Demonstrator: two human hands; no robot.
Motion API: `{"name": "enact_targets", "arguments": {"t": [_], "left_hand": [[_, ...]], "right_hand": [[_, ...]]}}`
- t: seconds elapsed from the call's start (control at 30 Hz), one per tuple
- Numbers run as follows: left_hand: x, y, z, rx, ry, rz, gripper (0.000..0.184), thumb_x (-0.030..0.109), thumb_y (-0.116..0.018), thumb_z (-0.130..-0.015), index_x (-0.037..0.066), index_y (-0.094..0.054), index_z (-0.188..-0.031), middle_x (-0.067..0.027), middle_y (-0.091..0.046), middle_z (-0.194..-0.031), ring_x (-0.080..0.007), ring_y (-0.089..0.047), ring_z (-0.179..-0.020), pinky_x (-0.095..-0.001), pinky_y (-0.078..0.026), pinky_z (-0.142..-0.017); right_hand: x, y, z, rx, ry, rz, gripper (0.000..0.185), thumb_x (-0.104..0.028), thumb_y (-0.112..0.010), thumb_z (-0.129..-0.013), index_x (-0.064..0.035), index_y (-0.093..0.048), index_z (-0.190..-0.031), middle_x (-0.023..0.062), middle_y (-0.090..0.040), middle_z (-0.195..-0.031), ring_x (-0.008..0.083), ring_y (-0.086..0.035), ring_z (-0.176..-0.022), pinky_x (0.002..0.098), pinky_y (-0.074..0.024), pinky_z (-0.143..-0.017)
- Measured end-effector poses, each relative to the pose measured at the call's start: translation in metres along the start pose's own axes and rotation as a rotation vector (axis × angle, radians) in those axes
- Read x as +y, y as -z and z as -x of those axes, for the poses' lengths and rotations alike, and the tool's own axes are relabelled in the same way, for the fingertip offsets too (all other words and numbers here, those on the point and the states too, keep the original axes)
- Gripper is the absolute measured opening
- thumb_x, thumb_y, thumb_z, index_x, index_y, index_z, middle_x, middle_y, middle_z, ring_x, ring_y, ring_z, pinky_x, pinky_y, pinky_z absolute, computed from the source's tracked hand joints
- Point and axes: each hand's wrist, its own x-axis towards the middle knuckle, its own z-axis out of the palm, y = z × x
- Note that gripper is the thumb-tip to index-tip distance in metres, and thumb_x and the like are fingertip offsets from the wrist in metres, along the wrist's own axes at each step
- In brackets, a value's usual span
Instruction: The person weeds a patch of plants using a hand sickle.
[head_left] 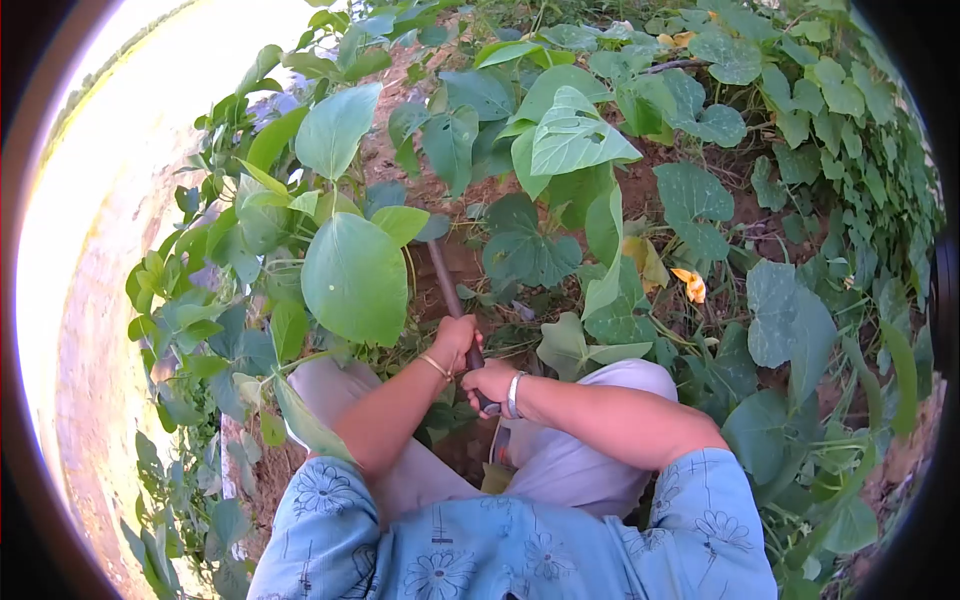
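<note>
Pale ground (105, 340): far left, washed out by bright light, beyond the plants.
Broad-leaved plant (355, 280): left of the person, its large smooth leaves crowding the left arm and left knee.
Dark handle (445, 278): a long tool shaft between the knees, slanting away toward brown soil; foliage crowds its far end, so I cannot tell what head it carries.
Left hand (456, 342): closed around the shaft, higher up than the other; a thin gold-coloured bangle sits at the wrist.
Right hand (491, 382): wrapped around the shaft near its butt, just below the left hand; a silver-coloured bangle at the wrist.
Two-handed grip: the step in hand looks like working the tool low among the plants; the next move would call for both fists firm and the shaft steered clear of stems.
Pale trousers (630, 378): knees bent and spread on either side of the shaft.
Orange blossom (690, 285): right of the hands, well apart from them.
Squash-like vine (695, 205): lobed, pale-flecked leaves spreading along the right.
</note>
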Motion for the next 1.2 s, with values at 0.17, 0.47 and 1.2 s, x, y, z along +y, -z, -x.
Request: {"name": "enact_targets", "arguments": {"t": [0.17, 0.47, 1.2], "left_hand": [[0.019, -0.001, 0.023, -0.060, -0.015, 0.037, 0.013, 0.010, -0.047, -0.073, 0.001, -0.046, -0.064, -0.0047, -0.044, -0.051, -0.0147, -0.042, -0.042, -0.0279, -0.036, -0.038], [0.054, -0.018, 0.064, -0.155, -0.348, 0.135, 0.010, 0.010, -0.049, -0.075, 0.005, -0.041, -0.076, -0.0028, -0.045, -0.055, -0.0104, -0.042, -0.041, -0.0230, -0.036, -0.035], [0.016, 0.000, 0.047, -0.122, -0.055, 0.160, 0.010, 0.009, -0.050, -0.072, 0.000, -0.048, -0.068, -0.0051, -0.047, -0.054, -0.0141, -0.044, -0.044, -0.0271, -0.039, -0.040]], "right_hand": [[-0.018, -0.001, 0.018, -0.121, -0.031, -0.217, 0.008, -0.010, -0.051, -0.070, -0.0056, -0.045, -0.068, 0.0043, -0.046, -0.053, 0.0142, -0.047, -0.041, 0.0276, -0.0373, -0.034], [-0.034, -0.002, 0.064, -0.207, 0.284, -0.215, 0.016, -0.007, -0.050, -0.071, -0.0054, -0.041, -0.084, 0.0039, -0.045, -0.062, 0.0121, -0.046, -0.045, 0.0267, -0.0389, -0.034], [-0.019, 0.000, 0.043, -0.262, -0.030, -0.323, 0.006, -0.010, -0.051, -0.071, -0.0077, -0.046, -0.072, 0.0020, -0.046, -0.059, 0.0117, -0.047, -0.044, 0.0269, -0.0357, -0.037]]}}
